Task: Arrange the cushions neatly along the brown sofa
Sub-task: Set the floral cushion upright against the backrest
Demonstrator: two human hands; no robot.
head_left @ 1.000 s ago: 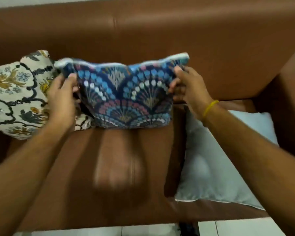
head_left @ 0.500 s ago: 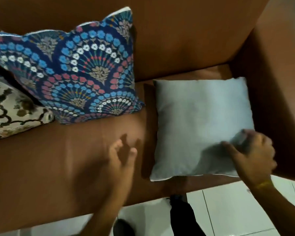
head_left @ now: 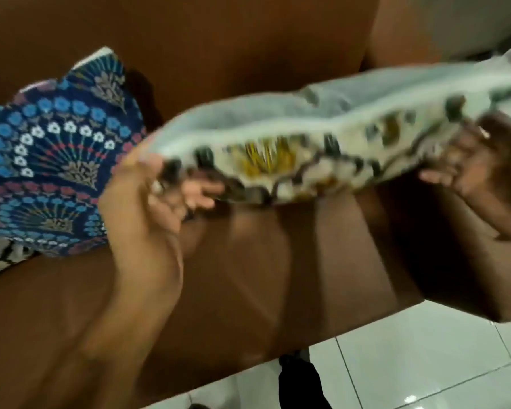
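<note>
A soft square cushion with a pale grey-blue side and a cream side printed with dark scrolls and yellow flowers [head_left: 292, 149] hangs in the air above the seat of the brown leather sofa [head_left: 248, 276], tilted so its right end sits higher. The left hand [head_left: 148, 202] grips its left end, thumb on the pale side and fingers [head_left: 198, 190] curled under the printed side. The right hand [head_left: 484, 172] holds the right end with its fingers clamped round the edge, though blur hides the detail. To the left, a dark blue cushion with a fan-and-flower pattern [head_left: 56, 160] leans upright against the backrest. At its lower left corner a cream cushion with black scrollwork [head_left: 0, 258] peeks out, touching it. White glossy floor tiles [head_left: 425, 349] lie in front of the sofa.
</note>
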